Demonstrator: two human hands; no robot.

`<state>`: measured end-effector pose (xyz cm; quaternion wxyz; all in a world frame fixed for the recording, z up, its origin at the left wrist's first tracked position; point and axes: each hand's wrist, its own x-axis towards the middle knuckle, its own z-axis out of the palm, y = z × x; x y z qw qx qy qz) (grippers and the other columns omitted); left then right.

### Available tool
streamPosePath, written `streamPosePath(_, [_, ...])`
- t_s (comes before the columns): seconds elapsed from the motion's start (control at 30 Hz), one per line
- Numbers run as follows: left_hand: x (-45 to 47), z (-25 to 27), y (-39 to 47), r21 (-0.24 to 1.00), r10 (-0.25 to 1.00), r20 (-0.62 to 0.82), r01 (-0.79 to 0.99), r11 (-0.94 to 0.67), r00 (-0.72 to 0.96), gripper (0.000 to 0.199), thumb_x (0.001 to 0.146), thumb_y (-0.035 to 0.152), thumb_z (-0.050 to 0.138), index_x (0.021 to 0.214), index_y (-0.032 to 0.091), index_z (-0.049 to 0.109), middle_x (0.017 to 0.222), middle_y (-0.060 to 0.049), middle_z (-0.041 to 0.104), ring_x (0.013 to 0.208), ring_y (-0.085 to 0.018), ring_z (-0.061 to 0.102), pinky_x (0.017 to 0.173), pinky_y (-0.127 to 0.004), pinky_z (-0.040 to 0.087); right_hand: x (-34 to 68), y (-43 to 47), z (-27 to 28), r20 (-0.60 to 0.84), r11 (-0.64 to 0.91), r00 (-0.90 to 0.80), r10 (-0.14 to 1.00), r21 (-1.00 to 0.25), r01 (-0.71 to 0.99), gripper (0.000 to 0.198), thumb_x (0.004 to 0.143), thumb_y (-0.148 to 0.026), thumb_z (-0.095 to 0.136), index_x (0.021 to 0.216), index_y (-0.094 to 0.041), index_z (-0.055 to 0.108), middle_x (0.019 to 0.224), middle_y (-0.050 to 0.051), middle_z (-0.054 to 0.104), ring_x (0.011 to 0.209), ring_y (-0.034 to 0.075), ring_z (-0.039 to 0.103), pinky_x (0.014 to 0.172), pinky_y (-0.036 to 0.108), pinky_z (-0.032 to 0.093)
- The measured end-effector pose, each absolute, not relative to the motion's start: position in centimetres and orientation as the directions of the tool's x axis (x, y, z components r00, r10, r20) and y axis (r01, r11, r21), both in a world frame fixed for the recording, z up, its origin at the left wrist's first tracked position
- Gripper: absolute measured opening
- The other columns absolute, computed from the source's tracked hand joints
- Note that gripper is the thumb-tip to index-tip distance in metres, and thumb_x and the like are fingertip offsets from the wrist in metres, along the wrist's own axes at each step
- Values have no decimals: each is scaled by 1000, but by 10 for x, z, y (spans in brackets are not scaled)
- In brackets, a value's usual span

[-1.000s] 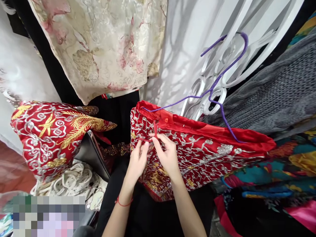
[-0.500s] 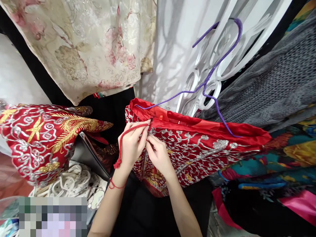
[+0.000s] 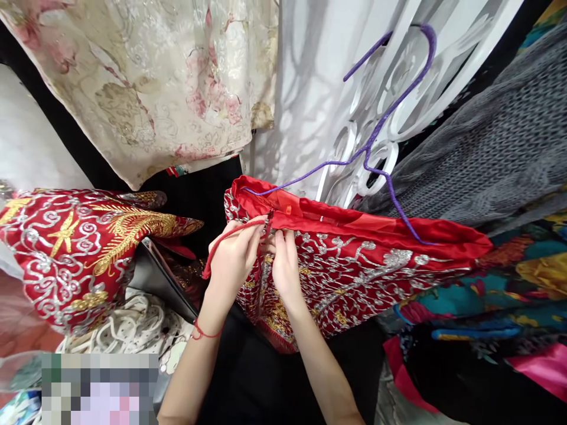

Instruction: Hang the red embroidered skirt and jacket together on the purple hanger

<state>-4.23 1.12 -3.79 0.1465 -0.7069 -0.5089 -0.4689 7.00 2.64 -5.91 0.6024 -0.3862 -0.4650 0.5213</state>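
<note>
My hands are drawn close together at the top edge of the red garment point(image 3: 363, 265), both closed to small pinches: the left hand point(image 3: 233, 254) has its fingers curled on the edge of a slit in the satin band point(image 3: 460, 236), and the right hand point(image 3: 287, 262) has thumb and forefinger pressed together just beside it, by the look of it on the other edge. The bit between my fingertips is too hidden to say whether it is a hook, a snap or only cloth. A red cord point(image 3: 237, 228) runs from there over the back of my left hand. The garment spreads in front of me, its lower corner over my black-clothed lap point(image 3: 230, 366), with the arms of a purple hanger point(image 3: 376, 127) reaching down into its open top. I judge the step in hand to be fine work at that slit; the next move seems to call for the left pinch to stay steady while the right fingers work accurately, keeping the cord clear. Compared with half a second ago, my right fingertips sit higher and nearer the band, and the cord's end lies farther up from my wrist; the hanger looks unchanged in the garment.
</note>
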Motion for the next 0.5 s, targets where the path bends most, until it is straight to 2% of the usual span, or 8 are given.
streamPosePath(0.03, [-44, -38, 11, 268, 576, 817, 853, -448, 46, 28, 101, 25, 52, 119, 19, 72, 92, -6, 80, 76, -16, 68, 74, -27, 54, 68, 27, -59, 162, 153, -2, 987, -940, -305, 36, 92, -58, 52, 96, -23, 56, 80, 1, 69, 65, 13, 64, 62, 26, 54])
streamPosePath(0.1, [-46, -37, 10, 262, 552, 832, 835, -483, 58, 26, 100, 24, 54, 115, 19, 74, 95, -6, 80, 74, -15, 70, 74, -26, 54, 68, 30, -58, 152, 108, -89, 984, -919, -379, 36, 88, -58, 57, 85, -22, 55, 60, -5, 59, 43, 8, 50, 41, 21, 40])
streamPosePath(0.17, [-47, -35, 9, 268, 541, 839, 818, -509, 61, 22, 98, 25, 57, 107, 19, 76, 97, -6, 81, 74, -14, 72, 76, -26, 55, 70, 34, -58, 140, 56, -177, 974, -910, -410, 37, 82, -57, 66, 78, -22, 54, 48, -9, 48, 33, 4, 35, 32, 18, 25])
streamPosePath(0.27, [-44, -28, 5, 324, 573, 819, 799, -506, 31, 21, 97, 28, 60, 97, 19, 78, 90, -5, 80, 71, -14, 73, 74, -24, 56, 75, 40, -58, 163, 35, -287, 944, -915, -403, 37, 74, -53, 75, 76, -21, 55, 42, -12, 43, 30, 3, 30, 29, 17, 17])
streamPosePath(0.37, [-40, -21, 1, 381, 616, 788, 785, -489, 2, 21, 97, 27, 59, 94, 18, 78, 83, -5, 79, 65, -13, 70, 69, -22, 54, 79, 41, -59, 185, 7, -386, 904, -908, -418, 35, 72, -47, 77, 88, -22, 59, 44, -13, 46, 30, 3, 32, 30, 16, 17])
streamPosePath(0.5, [-36, -21, -2, 444, 646, 763, 756, -481, -37, 21, 97, 27, 58, 93, 18, 77, 84, -3, 79, 62, -11, 67, 64, -20, 51, 80, 38, -60, 189, -18, -389, 902, -882, -470, 36, 72, -44, 75, 96, -22, 59, 46, -13, 47, 31, 3, 33, 30, 16, 17])
